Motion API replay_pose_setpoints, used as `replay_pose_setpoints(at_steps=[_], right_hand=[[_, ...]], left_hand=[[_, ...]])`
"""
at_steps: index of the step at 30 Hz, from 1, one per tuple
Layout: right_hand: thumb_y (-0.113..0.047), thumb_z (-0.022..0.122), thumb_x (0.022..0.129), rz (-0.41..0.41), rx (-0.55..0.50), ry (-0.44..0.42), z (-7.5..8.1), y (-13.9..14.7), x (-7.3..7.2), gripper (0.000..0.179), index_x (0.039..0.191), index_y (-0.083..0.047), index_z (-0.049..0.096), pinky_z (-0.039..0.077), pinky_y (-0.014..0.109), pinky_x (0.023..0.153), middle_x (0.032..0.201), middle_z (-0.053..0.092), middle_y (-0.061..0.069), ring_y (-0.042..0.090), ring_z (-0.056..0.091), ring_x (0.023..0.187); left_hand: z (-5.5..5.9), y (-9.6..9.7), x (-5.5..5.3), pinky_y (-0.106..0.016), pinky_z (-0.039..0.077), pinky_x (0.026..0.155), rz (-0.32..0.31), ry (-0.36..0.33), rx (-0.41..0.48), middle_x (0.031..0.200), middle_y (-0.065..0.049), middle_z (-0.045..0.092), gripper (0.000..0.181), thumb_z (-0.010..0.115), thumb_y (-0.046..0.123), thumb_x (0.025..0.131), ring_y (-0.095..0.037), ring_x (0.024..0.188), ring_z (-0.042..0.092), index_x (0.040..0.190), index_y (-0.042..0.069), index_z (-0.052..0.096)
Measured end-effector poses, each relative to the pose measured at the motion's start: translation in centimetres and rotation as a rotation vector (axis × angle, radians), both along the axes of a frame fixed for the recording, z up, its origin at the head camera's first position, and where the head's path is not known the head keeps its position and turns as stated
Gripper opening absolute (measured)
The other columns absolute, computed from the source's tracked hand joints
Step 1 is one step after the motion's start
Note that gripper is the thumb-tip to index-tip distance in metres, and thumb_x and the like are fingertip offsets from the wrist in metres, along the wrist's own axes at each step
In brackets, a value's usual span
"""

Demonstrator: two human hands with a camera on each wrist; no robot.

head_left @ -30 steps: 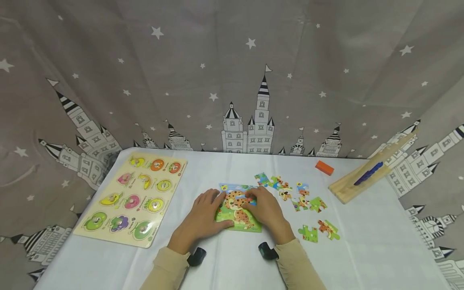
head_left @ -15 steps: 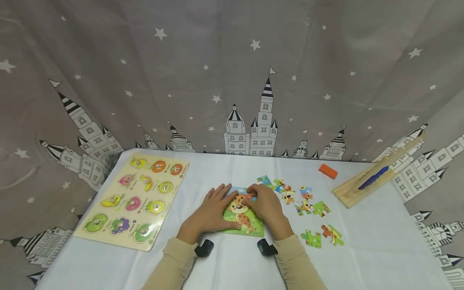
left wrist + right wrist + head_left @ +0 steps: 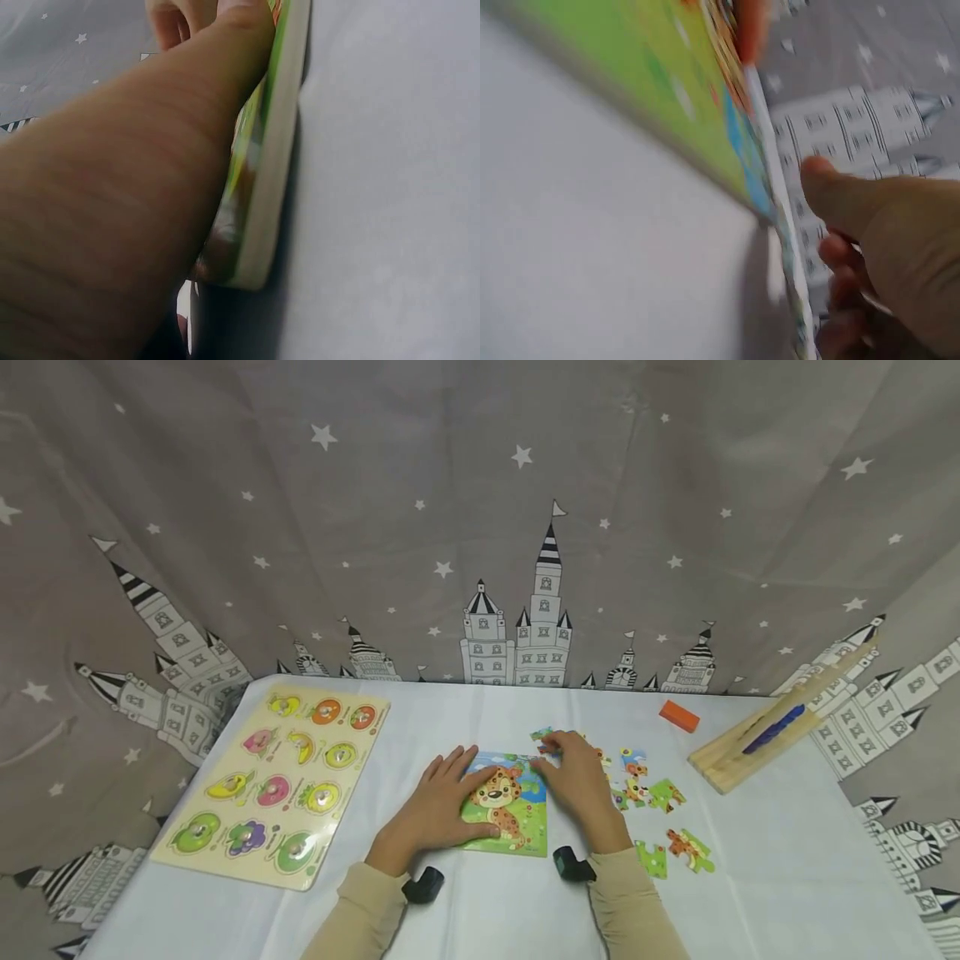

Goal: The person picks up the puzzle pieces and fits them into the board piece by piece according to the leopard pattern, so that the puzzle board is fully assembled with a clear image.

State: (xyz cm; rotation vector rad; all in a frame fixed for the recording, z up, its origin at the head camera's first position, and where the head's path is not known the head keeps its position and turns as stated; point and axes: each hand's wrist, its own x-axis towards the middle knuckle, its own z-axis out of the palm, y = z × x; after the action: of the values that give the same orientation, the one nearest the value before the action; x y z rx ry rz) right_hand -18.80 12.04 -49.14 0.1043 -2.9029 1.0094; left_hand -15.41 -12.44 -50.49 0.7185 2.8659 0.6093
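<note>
My left hand [image 3: 438, 810] rests on the left side of a square puzzle board [image 3: 534, 835] printed with a spotted cub, its fingers spread and its thumb on the lower part of the picture. The left wrist view shows the board's pale edge [image 3: 271, 180] beside that thumb. My right hand [image 3: 585, 781] is just off the board's upper right corner, fingertips beside a blue and green jigsaw piece [image 3: 541, 734]. Thumb and fingers stand apart in the right wrist view, with nothing seen between them. That hand hides part of the nearby pieces.
More loose jigsaw pieces [image 3: 666, 795] lie to the right, two of them nearer the front, including a spotted piece [image 3: 690, 849]. A wooden fruit puzzle [image 3: 288, 760] lies on the left. An orange block [image 3: 679, 716] and a wooden stand [image 3: 727, 768] with a purple strip are at the back right.
My right hand has left the top of the board and moved right to the loose pieces, uncovering the picture's upper right. The left hand stays on the board.
</note>
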Motion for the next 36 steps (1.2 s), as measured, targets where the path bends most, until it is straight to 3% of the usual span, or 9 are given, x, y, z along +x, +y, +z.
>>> replay_pose_setpoints(at_steps=[4, 9, 22, 26, 31, 36], right_hand=[[-0.04, 0.08, 0.088, -0.13, 0.069, -0.016, 0.3, 2.4, -0.5, 0.069, 0.142, -0.003, 0.057, 0.053, 0.055, 0.098, 0.135, 0.057, 0.021, 0.04, 0.06, 0.121], [-0.044, 0.079, 0.087, -0.138, 0.125, -0.107, 0.3, 3.9, -0.9, 0.081, 0.147, 0.002, 0.05, 0.05, 0.059, 0.103, 0.142, 0.049, 0.028, 0.046, 0.054, 0.128], [-0.035, 0.08, 0.088, -0.179, 0.1, -0.174, 0.5, 3.8, -1.0, 0.059, 0.132, 0.001, 0.063, 0.05, 0.055, 0.102, 0.128, 0.058, 0.025, 0.04, 0.059, 0.116], [-0.03, 0.081, 0.087, -0.201, 0.031, -0.159, 0.3, 3.8, -0.8, 0.052, 0.126, 0.0, 0.061, 0.052, 0.051, 0.094, 0.121, 0.062, 0.021, 0.036, 0.061, 0.106], [-0.025, 0.073, 0.094, -0.233, -0.089, -0.088, 0.2, 3.4, -0.6, 0.027, 0.112, -0.009, 0.062, 0.049, 0.04, 0.077, 0.103, 0.069, 0.011, 0.027, 0.062, 0.088], [-0.025, 0.066, 0.1, -0.145, -0.199, -0.07, 0.6, 3.1, -0.4, 0.014, 0.109, -0.015, 0.068, 0.044, 0.029, 0.072, 0.1, 0.068, 0.007, 0.017, 0.06, 0.078]], left_hand=[[0.0, 0.1, 0.0, -0.059, 0.015, 0.128, 0.011, -0.005, -0.008, 0.17, -0.01, 0.023, 0.093, 0.069, 0.074, 0.079, -0.035, 0.159, 0.017, 0.157, 0.031, 0.041], [0.0, 0.1, 0.0, -0.059, 0.015, 0.128, 0.015, -0.012, -0.015, 0.171, -0.01, 0.022, 0.095, 0.069, 0.075, 0.078, -0.034, 0.159, 0.017, 0.157, 0.032, 0.04], [0.2, 0.1, 0.1, -0.06, 0.016, 0.128, 0.006, -0.004, 0.009, 0.17, -0.011, 0.025, 0.091, 0.071, 0.07, 0.079, -0.036, 0.159, 0.018, 0.156, 0.029, 0.043], [0.2, 0.2, 0.2, -0.06, 0.015, 0.128, 0.017, -0.009, 0.003, 0.17, -0.01, 0.025, 0.092, 0.07, 0.072, 0.079, -0.035, 0.159, 0.018, 0.156, 0.03, 0.043], [-0.2, 0.2, 0.2, -0.06, 0.015, 0.128, 0.019, -0.012, -0.011, 0.17, -0.009, 0.024, 0.091, 0.068, 0.073, 0.08, -0.034, 0.159, 0.017, 0.156, 0.032, 0.042], [-0.1, 0.2, 0.1, -0.059, 0.015, 0.128, 0.019, -0.01, -0.021, 0.171, -0.008, 0.023, 0.091, 0.067, 0.074, 0.08, -0.034, 0.159, 0.016, 0.157, 0.033, 0.041]])
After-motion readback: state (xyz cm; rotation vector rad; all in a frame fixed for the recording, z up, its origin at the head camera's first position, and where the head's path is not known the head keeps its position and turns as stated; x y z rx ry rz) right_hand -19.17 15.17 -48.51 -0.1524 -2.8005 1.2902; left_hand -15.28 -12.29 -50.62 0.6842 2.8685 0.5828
